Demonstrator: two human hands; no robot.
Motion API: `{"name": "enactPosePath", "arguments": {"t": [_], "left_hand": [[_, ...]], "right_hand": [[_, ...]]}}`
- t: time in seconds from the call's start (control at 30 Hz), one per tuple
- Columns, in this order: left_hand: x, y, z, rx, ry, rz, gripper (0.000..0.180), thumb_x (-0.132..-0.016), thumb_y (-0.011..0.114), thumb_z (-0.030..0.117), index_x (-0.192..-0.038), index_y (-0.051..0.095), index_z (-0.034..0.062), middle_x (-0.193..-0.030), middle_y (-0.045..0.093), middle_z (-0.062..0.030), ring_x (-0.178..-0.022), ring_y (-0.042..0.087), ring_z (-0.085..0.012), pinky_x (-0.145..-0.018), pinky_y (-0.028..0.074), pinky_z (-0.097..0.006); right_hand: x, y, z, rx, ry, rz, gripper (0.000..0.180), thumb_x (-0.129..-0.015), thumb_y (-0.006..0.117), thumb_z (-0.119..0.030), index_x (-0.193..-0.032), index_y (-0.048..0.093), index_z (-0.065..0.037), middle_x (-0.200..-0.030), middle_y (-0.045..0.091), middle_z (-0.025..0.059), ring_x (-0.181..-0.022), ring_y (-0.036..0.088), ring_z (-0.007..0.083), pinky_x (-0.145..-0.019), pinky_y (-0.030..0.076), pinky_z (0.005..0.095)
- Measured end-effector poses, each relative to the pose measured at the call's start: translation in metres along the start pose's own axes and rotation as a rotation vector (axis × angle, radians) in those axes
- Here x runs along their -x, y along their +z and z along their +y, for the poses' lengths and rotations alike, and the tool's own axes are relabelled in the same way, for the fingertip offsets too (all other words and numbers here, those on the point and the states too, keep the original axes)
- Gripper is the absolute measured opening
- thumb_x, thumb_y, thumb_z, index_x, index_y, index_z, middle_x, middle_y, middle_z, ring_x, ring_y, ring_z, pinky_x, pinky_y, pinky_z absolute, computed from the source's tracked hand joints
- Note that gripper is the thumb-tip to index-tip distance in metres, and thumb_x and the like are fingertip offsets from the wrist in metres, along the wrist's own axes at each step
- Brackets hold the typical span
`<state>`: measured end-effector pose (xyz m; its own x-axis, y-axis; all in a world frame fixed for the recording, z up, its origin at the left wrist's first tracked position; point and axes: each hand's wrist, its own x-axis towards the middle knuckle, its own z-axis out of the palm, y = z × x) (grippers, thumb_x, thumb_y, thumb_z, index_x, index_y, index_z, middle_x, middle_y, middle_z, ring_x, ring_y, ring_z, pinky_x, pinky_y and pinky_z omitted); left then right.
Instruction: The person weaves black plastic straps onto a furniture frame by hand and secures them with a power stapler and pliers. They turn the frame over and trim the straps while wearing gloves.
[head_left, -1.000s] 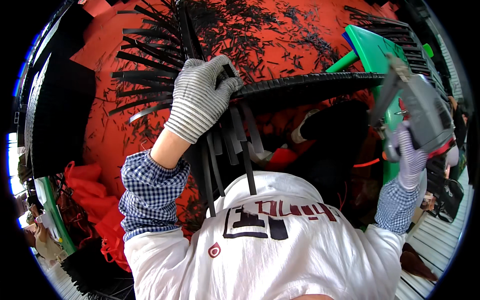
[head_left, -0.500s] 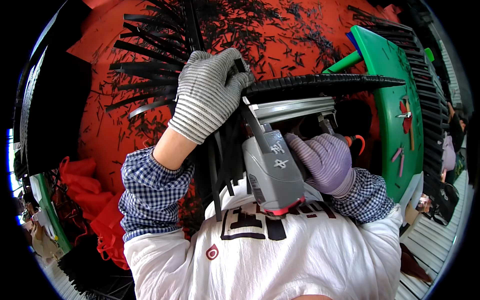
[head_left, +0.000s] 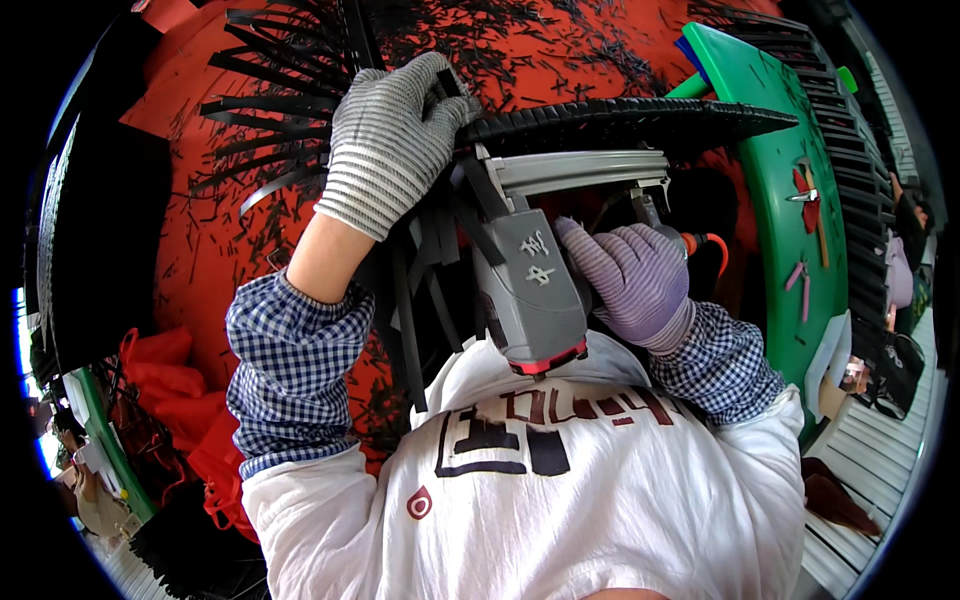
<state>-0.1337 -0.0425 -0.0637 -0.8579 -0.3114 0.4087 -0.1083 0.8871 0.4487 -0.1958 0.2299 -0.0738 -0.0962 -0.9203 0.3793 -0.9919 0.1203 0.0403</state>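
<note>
My left hand point(head_left: 392, 150), in a grey-and-white striped glove, is closed on a black flat strip point(head_left: 447, 82) at the corner of a black woven panel point(head_left: 640, 122). Loose black strips point(head_left: 270, 105) fan out to its left, and more hang below it. My right hand point(head_left: 632, 280), in a purple striped glove, grips a grey air stapler point(head_left: 538, 290) with a metal magazine. The stapler's nose is close under the panel's edge, by my left fingers; whether it touches is hidden. An orange hose fitting point(head_left: 705, 243) shows beside my right hand.
Short black offcuts litter a red sheet point(head_left: 215, 240). At the right, a green table point(head_left: 790, 220) carries a hammer point(head_left: 818, 210) and pink-handled tool point(head_left: 800, 285). Black slatted work point(head_left: 835, 130) stands beyond it. Red cloth point(head_left: 185, 385) lies at the lower left.
Both hands, the stapler and the panel have shifted up and slightly left in the picture. The stapler's nose stays close to the panel corner, and both grips are kept.
</note>
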Motion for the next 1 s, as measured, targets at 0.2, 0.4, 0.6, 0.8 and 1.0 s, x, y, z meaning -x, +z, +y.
{"name": "enactPosePath", "arguments": {"t": [0.2,0.4,0.6,0.8,1.0], "left_hand": [[-0.002,0.009,-0.008,0.043,-0.002,0.040,0.016,-0.088,0.072,0.017,-0.097,0.068,0.0043,-0.076,0.070,-0.0127,-0.067,0.067,-0.0254,-0.066,0.054,-0.035],[-0.002,0.009,-0.007,0.037,0.016,0.060,0.016,-0.088,0.072,0.017,-0.096,0.068,0.0039,-0.074,0.069,-0.0124,-0.064,0.067,-0.0245,-0.063,0.053,-0.034],[-0.003,0.009,-0.006,0.014,-0.009,0.029,0.016,-0.087,0.072,0.018,-0.095,0.068,0.0046,-0.072,0.069,-0.0125,-0.062,0.066,-0.0246,-0.061,0.052,-0.034],[-0.003,0.007,-0.006,0.030,-0.023,0.011,0.019,-0.087,0.073,0.020,-0.097,0.068,0.0041,-0.073,0.070,-0.0127,-0.063,0.067,-0.0244,-0.062,0.052,-0.035],[-0.004,0.011,-0.006,0.032,-0.021,0.042,0.019,-0.087,0.073,0.019,-0.098,0.068,0.0039,-0.076,0.071,-0.0134,-0.067,0.069,-0.0253,-0.065,0.053,-0.035]], "right_hand": [[0.002,0.006,-0.001,0.002,0.013,0.016,0.054,-0.079,0.061,-0.016,-0.131,0.057,-0.002,-0.079,0.060,0.0058,-0.069,0.061,0.0211,-0.064,0.051,0.0338],[0.005,0.007,-0.001,-0.007,0.017,0.007,0.054,-0.080,0.060,-0.016,-0.132,0.056,-0.002,-0.080,0.059,0.0052,-0.069,0.061,0.0207,-0.064,0.051,0.0337],[0.006,0.011,-0.001,0.007,0.014,0.042,0.055,-0.079,0.062,-0.016,-0.132,0.057,-0.003,-0.080,0.059,0.0049,-0.069,0.061,0.0202,-0.065,0.051,0.0338],[0.007,0.011,-0.001,0.005,0.012,0.060,0.054,-0.079,0.063,-0.016,-0.131,0.058,-0.003,-0.080,0.060,0.0050,-0.070,0.062,0.0202,-0.065,0.052,0.0340],[0.007,0.011,0.000,0.016,0.029,0.033,0.054,-0.080,0.063,-0.016,-0.131,0.058,-0.003,-0.081,0.061,0.0054,-0.071,0.063,0.0203,-0.065,0.052,0.0342]]}}
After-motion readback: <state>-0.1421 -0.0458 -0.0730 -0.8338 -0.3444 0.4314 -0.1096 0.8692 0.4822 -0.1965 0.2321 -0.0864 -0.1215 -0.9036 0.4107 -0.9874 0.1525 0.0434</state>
